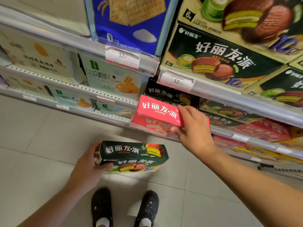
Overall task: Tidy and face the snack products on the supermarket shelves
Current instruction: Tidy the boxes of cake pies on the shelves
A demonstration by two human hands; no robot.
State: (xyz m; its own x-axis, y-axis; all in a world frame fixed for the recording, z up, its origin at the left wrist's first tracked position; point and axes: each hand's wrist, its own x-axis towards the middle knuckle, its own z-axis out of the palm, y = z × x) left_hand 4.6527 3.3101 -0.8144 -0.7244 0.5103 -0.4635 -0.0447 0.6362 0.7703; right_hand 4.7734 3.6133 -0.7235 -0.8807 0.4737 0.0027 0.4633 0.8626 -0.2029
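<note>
My left hand (89,166) grips the left end of a dark green pie box (133,157) and holds it low over the floor, in front of the shelves. My right hand (192,126) grips the right end of a red pie box (158,109) at the front edge of a lower shelf, thumb under it and fingers over its top. This red box lies on another red box (150,124). Behind it stand dark green pie boxes (165,92).
Upper shelf (213,91) carries large green pie boxes (213,54) and a blue cracker bag (129,22). Pale biscuit bags (113,77) fill the left shelves. More red boxes (262,130) lie to the right. Price tags (177,80) hang on rails. My shoes (124,208) stand on the tiled floor.
</note>
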